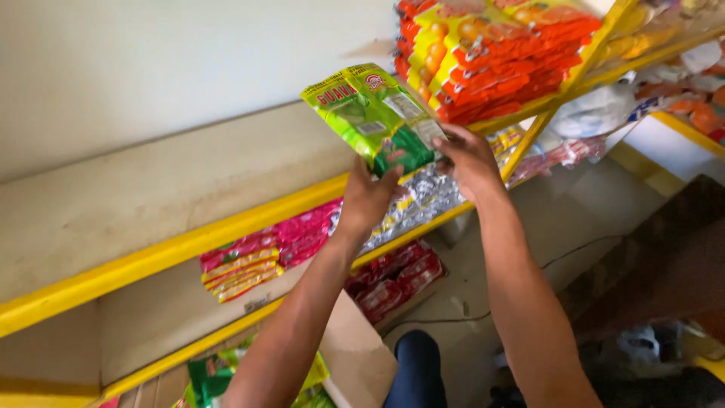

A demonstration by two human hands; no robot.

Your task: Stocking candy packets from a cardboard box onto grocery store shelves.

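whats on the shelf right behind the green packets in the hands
Behind the green packets held by both hands, silvery packets lie on the yellow-edged shelf. The stack covers whatever sits directly behind it.

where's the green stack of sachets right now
In the head view, the green stack of sachets is held up at top centre by the left hand and right hand, just left of the orange packets.
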